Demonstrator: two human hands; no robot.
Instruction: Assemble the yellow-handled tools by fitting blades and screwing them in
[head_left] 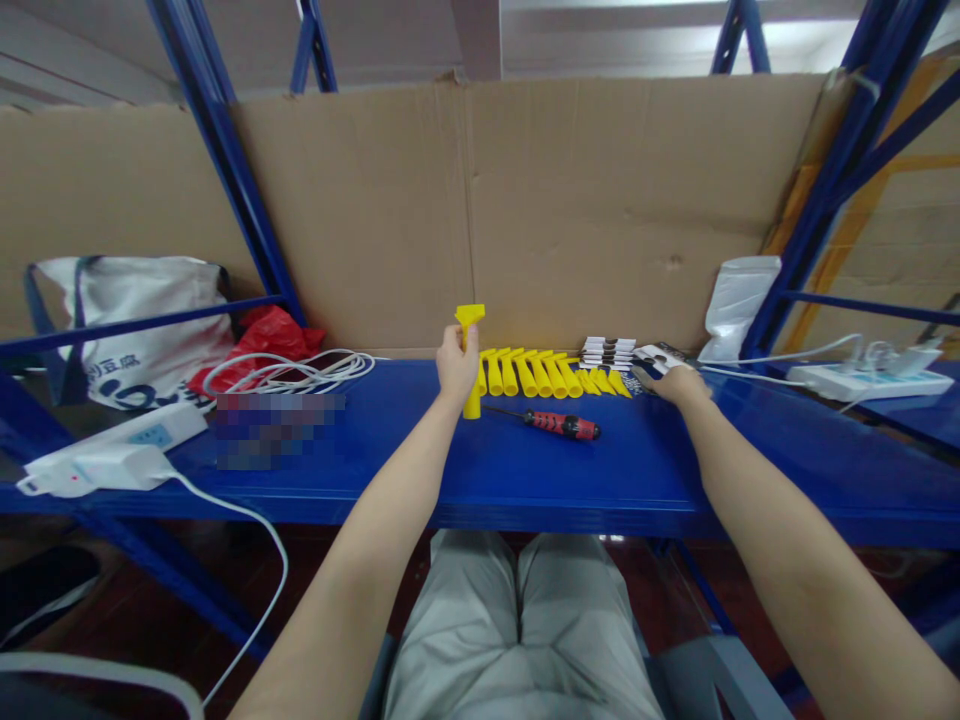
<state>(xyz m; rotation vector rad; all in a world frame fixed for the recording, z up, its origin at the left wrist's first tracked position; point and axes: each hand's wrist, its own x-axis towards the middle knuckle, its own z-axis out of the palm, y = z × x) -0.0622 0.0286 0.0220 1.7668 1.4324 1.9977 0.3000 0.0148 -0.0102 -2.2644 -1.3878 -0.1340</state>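
Note:
My left hand (454, 362) is closed around a yellow plastic scraper (472, 314), held upright with its wide flat head at the top. To its right, a row of yellow tube-shaped handles (526, 374) lies side by side, followed by several smaller yellow pieces (600, 382). A screwdriver (561, 424) with a red and black grip lies in front of them. At the right, my right hand (681, 384) reaches down among small metal parts (637, 383) beside a black-and-white packet (663, 357). Its fingers are bent together, and what they pinch is hidden.
White packets with black bands (607, 353) are stacked behind the small pieces. A cardboard sheet (585, 200) backs the blue shelf (390, 440). Coiled white cable (330, 368), a red bag (274, 335) and a power strip (120, 450) lie left; another power strip (874, 380) is right.

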